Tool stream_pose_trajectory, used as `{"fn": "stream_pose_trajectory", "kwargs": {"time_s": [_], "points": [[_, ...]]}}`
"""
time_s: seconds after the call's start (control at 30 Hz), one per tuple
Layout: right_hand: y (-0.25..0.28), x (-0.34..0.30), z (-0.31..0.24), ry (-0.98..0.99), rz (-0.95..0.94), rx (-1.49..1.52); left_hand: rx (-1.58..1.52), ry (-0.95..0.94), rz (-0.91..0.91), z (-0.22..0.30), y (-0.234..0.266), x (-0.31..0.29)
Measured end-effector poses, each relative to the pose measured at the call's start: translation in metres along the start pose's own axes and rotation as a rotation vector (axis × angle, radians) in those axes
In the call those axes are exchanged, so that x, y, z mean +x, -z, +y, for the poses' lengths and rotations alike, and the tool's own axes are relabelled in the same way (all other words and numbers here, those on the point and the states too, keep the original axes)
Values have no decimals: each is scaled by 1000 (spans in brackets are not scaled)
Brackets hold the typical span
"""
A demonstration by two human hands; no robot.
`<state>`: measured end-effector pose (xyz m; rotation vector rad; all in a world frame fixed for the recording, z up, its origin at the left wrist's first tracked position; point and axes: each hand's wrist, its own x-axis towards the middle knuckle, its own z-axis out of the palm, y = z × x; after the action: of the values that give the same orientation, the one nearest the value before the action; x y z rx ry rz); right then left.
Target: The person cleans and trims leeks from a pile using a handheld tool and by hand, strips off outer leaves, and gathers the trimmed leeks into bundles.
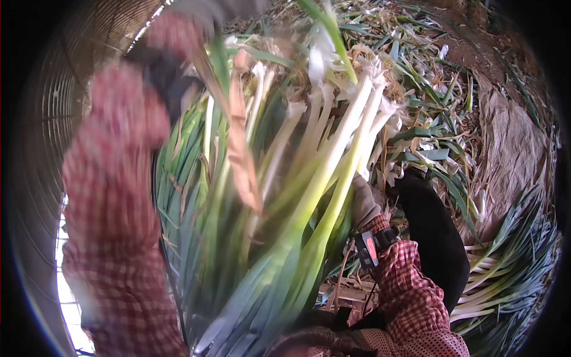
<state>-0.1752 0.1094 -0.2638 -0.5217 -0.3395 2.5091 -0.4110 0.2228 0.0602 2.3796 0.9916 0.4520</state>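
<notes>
Long green onions [315, 187] with thick white stems and roots stand slanted in front of me, leaves toward my body. My right hand [364, 203], in a grey glove, grips them from the right; its fingers are hidden behind the stems. My left hand [221, 8] is raised at the top left, so blurred that its fingers cannot be read. A long dry brown leaf [240, 156] hangs below it, over the stems. Whether my left hand holds that leaf is unclear. More green onions [178, 160] lie beneath my left arm.
Loose leaf scraps [425, 113] litter the ground at the far right, beside a crumpled brown sheet [505, 149]. A pile of green onions [505, 273] lies at the lower right, past a black rounded object [437, 232]. A ribbed wall [44, 125] curves along the left.
</notes>
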Motion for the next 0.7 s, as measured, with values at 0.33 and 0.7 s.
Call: {"fn": "stream_pose_trajectory", "kwargs": {"time_s": [0.33,0.7], "points": [[49,5,-3,61,65,-54,493,1332,-150,5,-190,-90],[49,9,-1,116,87,-87,470,1222,-394,71,-249,-157]]}}
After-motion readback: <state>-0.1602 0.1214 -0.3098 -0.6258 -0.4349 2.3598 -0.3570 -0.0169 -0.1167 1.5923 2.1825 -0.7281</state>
